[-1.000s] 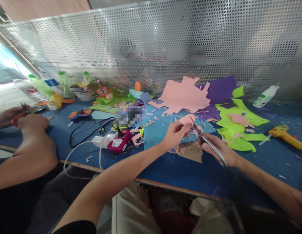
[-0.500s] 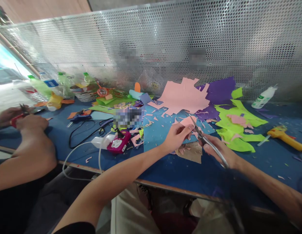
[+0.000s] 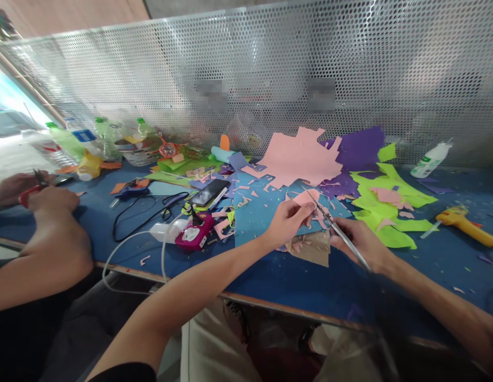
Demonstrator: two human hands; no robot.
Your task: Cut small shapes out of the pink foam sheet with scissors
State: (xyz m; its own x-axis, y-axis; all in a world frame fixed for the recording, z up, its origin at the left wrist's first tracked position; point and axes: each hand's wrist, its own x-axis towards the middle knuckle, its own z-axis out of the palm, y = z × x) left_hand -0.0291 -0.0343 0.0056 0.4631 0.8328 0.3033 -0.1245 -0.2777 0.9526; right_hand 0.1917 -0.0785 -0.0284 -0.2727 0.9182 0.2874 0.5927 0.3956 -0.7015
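Between the thumb and fingers of my left hand [image 3: 291,218] is a small pink paper piece [image 3: 306,197], held up over the table. My right hand [image 3: 360,241] is wrapped round the handles of metal scissors [image 3: 347,241]. Their blades meet the right edge of the pink piece, close to my left fingertips. Below both hands lie a blue paper sheet [image 3: 252,228] strewn with pink scraps and a brown paper piece [image 3: 316,254]. Behind them rests a large pink sheet [image 3: 302,156] with a jagged cut edge.
Right of my hands are lime-green paper [image 3: 383,231], a yellow glue gun [image 3: 467,225] and a white glue bottle [image 3: 431,159]. To the left lie a magenta power adapter [image 3: 195,233] with cables and a phone [image 3: 210,192]. A co-worker's hands [image 3: 53,204] hold red-handled scissors [image 3: 29,195].
The scissors at the pink piece's edge have turned slightly, and their handles look closer together. My left hand stays nearly in place with the piece.
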